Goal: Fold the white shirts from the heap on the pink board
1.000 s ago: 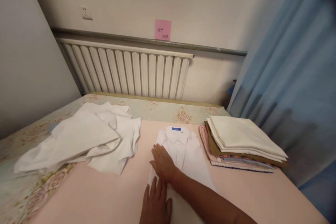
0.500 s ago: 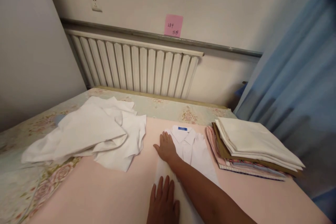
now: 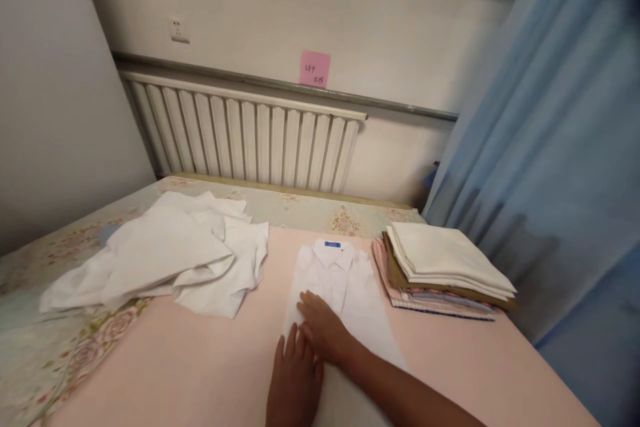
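A white collared shirt (image 3: 365, 303) with a blue neck label lies face up, folded narrow, collar away from me. My right hand (image 3: 323, 328) rests flat on the left half of its front, below the collar. Close by and nearer to me, my left hand (image 3: 295, 377) lies along the shirt's left edge with its fingers stretched out. The two hands meet or overlap at the fingers. Neither one grips anything.
A crumpled white cloth (image 3: 165, 250) lies to the left. On the right sits a stack of folded fabrics (image 3: 445, 260). Underneath is a pink sheet (image 3: 200, 360) over a floral cover (image 3: 110, 340). A radiator (image 3: 245, 133) and a blue curtain (image 3: 530, 180) stand beyond.
My right hand has slid from beside the collar down the shirt towards me, close to my left hand. The view has tilted up and turned slightly right.
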Motion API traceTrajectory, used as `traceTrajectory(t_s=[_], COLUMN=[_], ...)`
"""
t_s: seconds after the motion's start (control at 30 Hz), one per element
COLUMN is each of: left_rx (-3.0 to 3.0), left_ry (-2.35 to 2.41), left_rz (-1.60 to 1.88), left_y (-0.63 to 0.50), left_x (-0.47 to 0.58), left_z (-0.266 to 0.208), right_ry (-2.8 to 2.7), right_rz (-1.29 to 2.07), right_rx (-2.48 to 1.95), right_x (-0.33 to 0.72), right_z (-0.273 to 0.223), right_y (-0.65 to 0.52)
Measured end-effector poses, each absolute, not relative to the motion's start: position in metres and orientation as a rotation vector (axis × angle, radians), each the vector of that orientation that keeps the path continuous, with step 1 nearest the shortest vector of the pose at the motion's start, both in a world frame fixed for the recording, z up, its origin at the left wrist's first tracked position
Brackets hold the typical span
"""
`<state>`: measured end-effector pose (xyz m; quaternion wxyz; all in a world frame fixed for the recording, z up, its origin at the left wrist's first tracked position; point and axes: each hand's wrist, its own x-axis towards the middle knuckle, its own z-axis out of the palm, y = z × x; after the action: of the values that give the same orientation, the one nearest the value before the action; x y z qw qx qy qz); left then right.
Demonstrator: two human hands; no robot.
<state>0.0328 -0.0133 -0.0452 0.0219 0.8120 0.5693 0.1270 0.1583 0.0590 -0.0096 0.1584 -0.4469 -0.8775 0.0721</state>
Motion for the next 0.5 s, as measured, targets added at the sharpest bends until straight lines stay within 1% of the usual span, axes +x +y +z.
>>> traceTrajectory(t_s=[0.07,0.2,0.5], left_rx=[2.555,2.601,2.619], left_ry=[1.751,1.801,1.848], left_rz=[0.392,0.427,0.473], left_y=[-0.013,-0.009,-0.009], left_x=[0.033,0.034,0.037], left_z=[-0.047,-0.051,-0.046], right_ry=[-2.505,-2.492,-2.328], right_rz=[0.186,0.168,0.128], right_rx=[-1.230,-1.304,-1.537], right_x=[0.175,0.209,0.277], right_z=[-0.014,-0.021,-0.037], right_y=[0.021,-0.030,-0.055])
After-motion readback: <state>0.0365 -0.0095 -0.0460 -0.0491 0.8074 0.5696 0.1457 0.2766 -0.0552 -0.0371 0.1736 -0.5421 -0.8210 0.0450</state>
